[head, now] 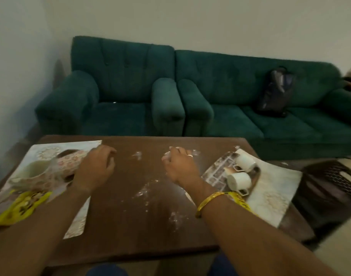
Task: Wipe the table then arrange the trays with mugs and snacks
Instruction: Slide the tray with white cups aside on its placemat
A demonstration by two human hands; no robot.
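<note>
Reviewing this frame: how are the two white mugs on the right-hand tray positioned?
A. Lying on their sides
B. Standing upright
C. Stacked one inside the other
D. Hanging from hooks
A: the far mug and the near mug both lie tipped on their sides on the tray, side by side rather than stacked.

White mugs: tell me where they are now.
Head view, right side: the white mugs lie tipped on the tray, just right of the right hand.
</note>
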